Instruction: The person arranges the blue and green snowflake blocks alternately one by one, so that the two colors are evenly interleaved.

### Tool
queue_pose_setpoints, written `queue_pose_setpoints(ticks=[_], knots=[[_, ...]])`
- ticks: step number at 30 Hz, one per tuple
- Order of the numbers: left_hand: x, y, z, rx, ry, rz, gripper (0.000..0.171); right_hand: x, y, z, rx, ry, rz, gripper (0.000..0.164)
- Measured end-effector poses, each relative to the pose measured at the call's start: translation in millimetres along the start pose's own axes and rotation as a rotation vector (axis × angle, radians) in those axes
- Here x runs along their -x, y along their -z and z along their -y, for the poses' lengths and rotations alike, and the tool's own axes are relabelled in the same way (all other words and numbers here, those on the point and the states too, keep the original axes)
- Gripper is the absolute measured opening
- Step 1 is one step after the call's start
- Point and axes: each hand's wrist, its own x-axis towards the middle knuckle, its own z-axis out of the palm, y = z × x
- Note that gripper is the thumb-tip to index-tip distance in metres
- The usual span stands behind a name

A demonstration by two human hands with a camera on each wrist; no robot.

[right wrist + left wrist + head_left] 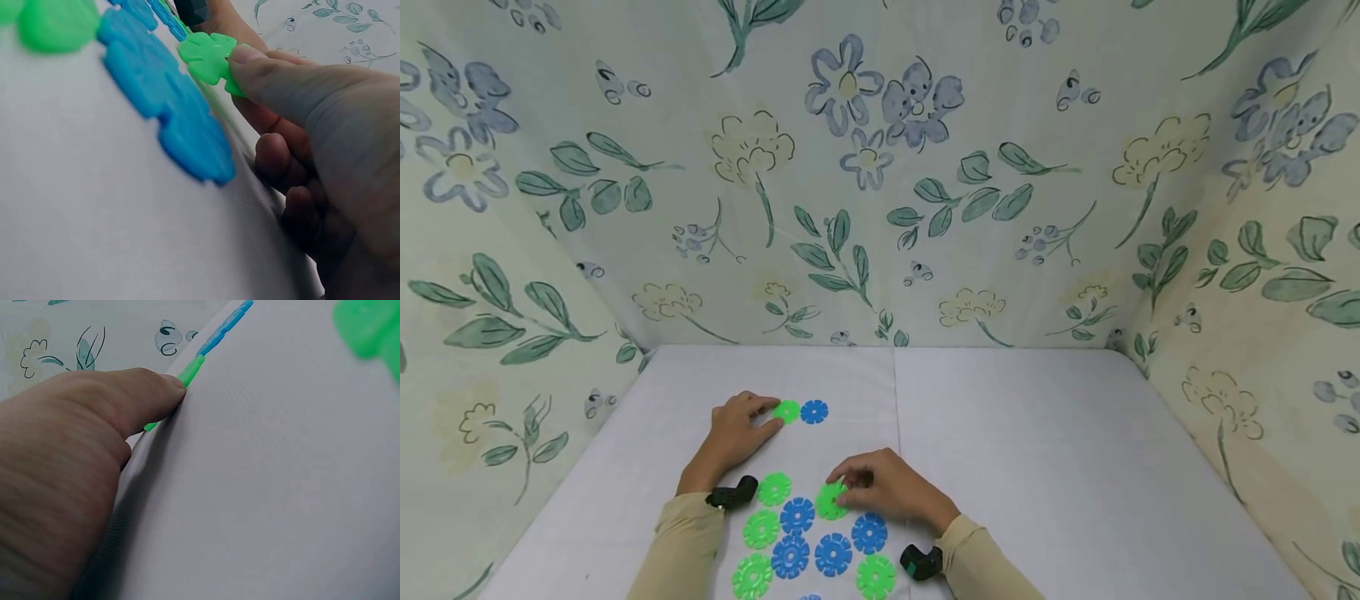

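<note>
While the right hand pinched a notched green plastic disc over the white-clothed table, the disc seemed light, stiff, best rim-held.

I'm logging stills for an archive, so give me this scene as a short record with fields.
Surface: white table
Backdrop: floral-print hanging
Left hand: thumb and finger on the far green disc
Beside that: far blue disc
Right hand: pinches the held green disc
Near group: four green discs, four blue discs, one partial blue disc at the head view's bottom edge
</note>
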Motion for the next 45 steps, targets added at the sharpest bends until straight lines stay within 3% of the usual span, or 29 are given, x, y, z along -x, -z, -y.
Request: queue_pose_setpoints(ticks=[5, 12, 20, 27, 36, 45], knots=[[-0.1, 0.6, 0.4, -0.004, 0.003, 0.002, 0.04, -1.1, 1.0, 2.9, -0.045, -0.037, -0.06, 0.025], [-0.6, 2.2, 1.6, 0.0, 0.005, -0.001, 0.04, -5.0, 4.4, 2.6, -0.061, -0.098, -0.216, 0.024], [-1.1, 1.1, 4.5, 0.0, 0.015, 0.0, 0.04, -13.9, 13.6, -11.7, -0.086, -0.12, -0.362, 0.024], [-0.8, 0.8, 4.5, 0.009, 0.013, 0.007, 0.041, -22.1, 22.0, -16.2, -0.222, -0.171, -0.436, 0.027], [0.3, 0.0, 4.9, 0.029, -0.007, -0.003, 0.039, -38.2, 33.1, -7.1, -0.209, -0.235, -0.523, 0.027], [1.0, -0.1, 3.0, 0.023, -0.007, -0.002, 0.039, -57.6, 30.8, -14.8, -0.243, -0.289, -0.567, 0.026]])
